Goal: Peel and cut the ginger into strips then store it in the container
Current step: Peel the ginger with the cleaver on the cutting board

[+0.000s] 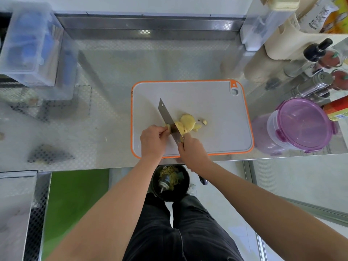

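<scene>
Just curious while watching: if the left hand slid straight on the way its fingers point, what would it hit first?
Likely the knife: the left hand pinches a ginger piece right against its blade. Sliced ginger lies just beyond, though depth is hard to judge.

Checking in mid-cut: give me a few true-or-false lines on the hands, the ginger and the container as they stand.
1. The right hand grips the knife. True.
2. The left hand is empty. False: it pinches a ginger piece beside the blade.
3. Cut ginger slices lie on the cutting board, right of the blade. True.
4. The purple container stands open. False: its lid sits on it.
5. The container stands on the board. False: it stands on the counter, right of the board.
</scene>
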Demonstrator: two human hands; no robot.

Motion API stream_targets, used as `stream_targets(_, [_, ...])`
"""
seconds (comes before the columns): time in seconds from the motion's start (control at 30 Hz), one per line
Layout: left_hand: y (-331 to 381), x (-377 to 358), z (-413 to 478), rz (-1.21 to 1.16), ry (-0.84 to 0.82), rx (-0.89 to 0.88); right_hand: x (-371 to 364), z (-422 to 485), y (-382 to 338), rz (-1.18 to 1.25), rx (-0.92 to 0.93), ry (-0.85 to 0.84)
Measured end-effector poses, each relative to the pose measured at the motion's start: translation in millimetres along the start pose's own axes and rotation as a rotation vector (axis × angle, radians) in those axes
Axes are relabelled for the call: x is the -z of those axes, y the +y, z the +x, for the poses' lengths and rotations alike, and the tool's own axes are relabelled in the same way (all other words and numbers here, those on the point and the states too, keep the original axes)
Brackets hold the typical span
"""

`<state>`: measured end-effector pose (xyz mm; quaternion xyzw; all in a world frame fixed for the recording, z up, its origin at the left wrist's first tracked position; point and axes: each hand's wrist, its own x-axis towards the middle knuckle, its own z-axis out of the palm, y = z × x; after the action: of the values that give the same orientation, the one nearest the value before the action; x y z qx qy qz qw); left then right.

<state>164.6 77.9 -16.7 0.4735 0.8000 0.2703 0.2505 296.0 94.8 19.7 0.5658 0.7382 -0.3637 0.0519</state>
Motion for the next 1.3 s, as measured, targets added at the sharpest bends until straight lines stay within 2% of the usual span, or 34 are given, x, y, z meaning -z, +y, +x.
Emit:
stream_targets(0.37, [5.5,3.5,-6.3,-0.012,-0.035,0.013,5.5,15.5,-5.7,0.19,-0.057,0.06])
stream_targets(0.63, [8.9,7.2,-7.0,0.046,-0.02,0.035,22.5,-4.7,-5.8,0.128,0.069,0.126])
stream_targets(1.3, [15.1,8.4,-9.8,-0.057,0.02,0.053,26.0,-4.2,-13.2,0.024,0.036,0.049])
